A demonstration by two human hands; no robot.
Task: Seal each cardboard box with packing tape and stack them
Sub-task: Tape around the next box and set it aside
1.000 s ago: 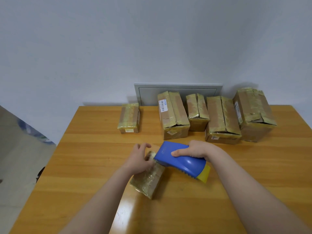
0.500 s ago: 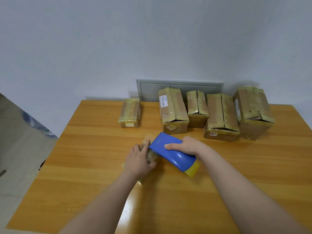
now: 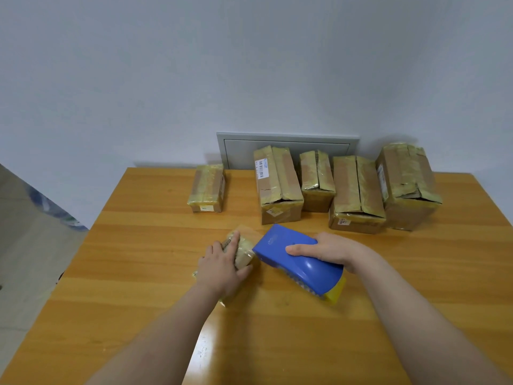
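A small tape-wrapped cardboard box (image 3: 244,252) lies on the wooden table (image 3: 138,273) near its middle. My left hand (image 3: 222,263) lies over the box, fingers on top and thumb against its right side, hiding most of it. My right hand (image 3: 326,250) grips a blue tape dispenser (image 3: 297,262) with a yellow end, its front edge touching the small box's right side. Along the back stand several taped boxes: a small one (image 3: 206,187) at the left, then a tall one (image 3: 277,184), a narrow one (image 3: 317,180), a wide one (image 3: 356,194) and a big one (image 3: 408,184).
A grey metal panel (image 3: 287,143) sits in the white wall behind the boxes. The table's left edge drops to a tiled floor (image 3: 27,259). Bare wood lies between the back row and my hands, and at the front.
The dispenser has slid left and away along the small box's top. My left hand has shifted onto the box, covering more of it. The camera has tilted, so the back row sits lower.
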